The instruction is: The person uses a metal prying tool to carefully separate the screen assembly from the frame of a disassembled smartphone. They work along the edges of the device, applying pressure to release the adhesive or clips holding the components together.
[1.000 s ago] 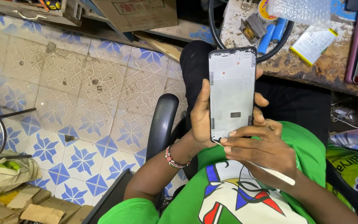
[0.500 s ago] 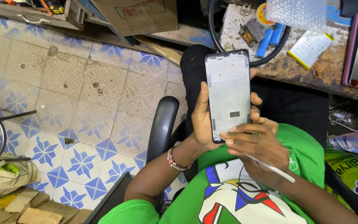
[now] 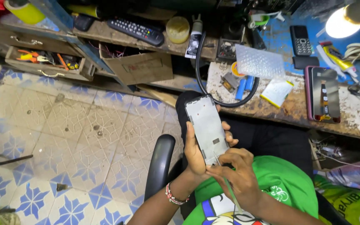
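My left hand [image 3: 196, 156] grips a phone frame [image 3: 207, 127], a grey metal plate with a black rim, held upright over my lap. My right hand [image 3: 238, 175] pinches a thin pale tool [image 3: 228, 187] like a pen. Its tip touches the lower edge of the phone frame. A beaded bracelet [image 3: 176, 195] sits on my left wrist. I wear a green shirt [image 3: 284, 187].
A worn workbench [image 3: 292, 104] at right holds a second phone [image 3: 325, 93], a keypad phone [image 3: 301, 40], a flat battery [image 3: 276, 92], bubble wrap [image 3: 260, 61] and a lit lamp [image 3: 342, 21]. An open drawer of tools [image 3: 48, 62] and a remote [image 3: 136, 30] are upper left. A chair armrest [image 3: 159, 164] stands over blue-patterned tiles.
The view has tilted up, showing more of the bench and shelves. The phone frame leans more to the left, and my right hand now has the tool tip at its lower edge.
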